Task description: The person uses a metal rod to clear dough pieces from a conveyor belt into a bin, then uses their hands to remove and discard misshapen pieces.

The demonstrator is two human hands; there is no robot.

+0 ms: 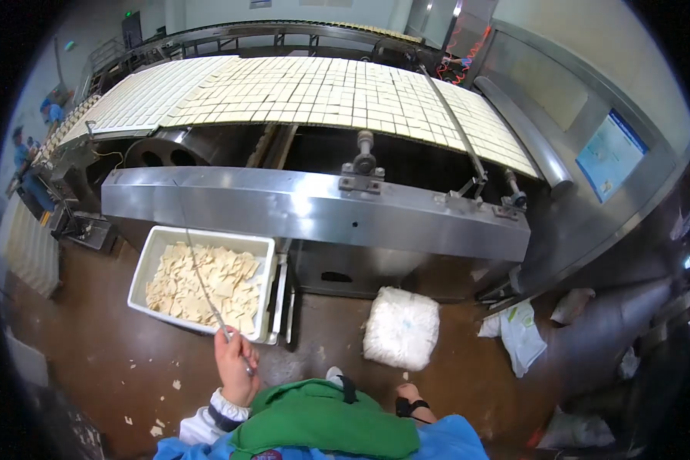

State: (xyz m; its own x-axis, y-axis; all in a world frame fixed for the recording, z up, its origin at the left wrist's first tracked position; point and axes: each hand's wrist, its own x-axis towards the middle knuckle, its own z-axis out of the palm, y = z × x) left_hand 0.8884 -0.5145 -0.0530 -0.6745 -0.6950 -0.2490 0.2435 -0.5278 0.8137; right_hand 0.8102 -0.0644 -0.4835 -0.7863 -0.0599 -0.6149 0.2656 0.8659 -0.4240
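Observation:
My left hand (236, 366) is closed around the lower end of a long thin metal rod (204, 287). The rod slants up and away across a white plastic bin (142, 270) and narrows toward its far tip. Pale flat broken dough or biscuit pieces (207, 282) lie heaped in the bin. Low at my right side, close to the green apron (322, 422), is my right hand (409, 394), with a black band at the wrist. Its fingers are too small and turned away to make out.
A wide conveyor (337, 88) carries rows of pale square pieces behind a steel guard rail (314, 203). A white bundle (401, 328) and a plastic bag (521, 337) lie on the brown floor (322, 345). Scraps are scattered at left. Co-workers (34, 169) stand far left.

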